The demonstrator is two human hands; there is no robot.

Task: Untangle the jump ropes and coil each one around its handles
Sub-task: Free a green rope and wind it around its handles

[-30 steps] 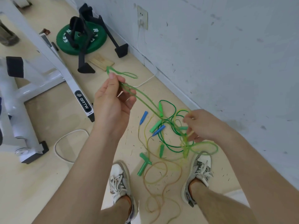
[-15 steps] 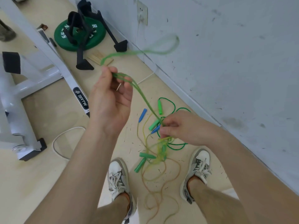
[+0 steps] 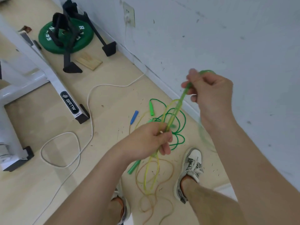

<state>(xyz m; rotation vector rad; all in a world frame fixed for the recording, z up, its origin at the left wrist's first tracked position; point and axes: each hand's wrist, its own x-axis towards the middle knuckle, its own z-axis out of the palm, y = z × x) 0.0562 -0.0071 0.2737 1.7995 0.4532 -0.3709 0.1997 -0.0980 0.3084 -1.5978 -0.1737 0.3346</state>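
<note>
Jump ropes (image 3: pixel 175 135): thin plastic cords in several colours, mostly one loose tangle on the beige floor (image 3: pixel 105 159) between the feet. Early stage by my read, nothing coiled round any handle yet. Pale translucent green rope (image 3: pixel 178 106) is the one in work, pulled taut as a bundle of strands between both hands, above the pile. Right hand (image 3: pixel 211 93) grip closed on its upper end; left hand (image 3: pixel 149 140) grip closed on the lower end, yellow strands caught in with it. Dark green rope (image 3: pixel 184 118), yellow rope (image 3: pixel 146 172) and tan rope (image 3: pixel 172 172) lie looped over each other. Short blue plastic handle (image 3: pixel 134 117) and two bright green plastic handles (image 3: pixel 151 108) lie loose. Left to do: free every rope, coil each. Room: scuffed white wall (image 3: pixel 227 38) close on the right, likely limits the right arm; white machine frame (image 3: pixel 53 82) well apart on the left, open floor between. Thin white cable (image 3: pixel 88 111) runs near the pile, a snag risk. Grey-and-white sneaker (image 3: pixel 193 166) just beside the tan loops, so they could get trodden on.
</note>
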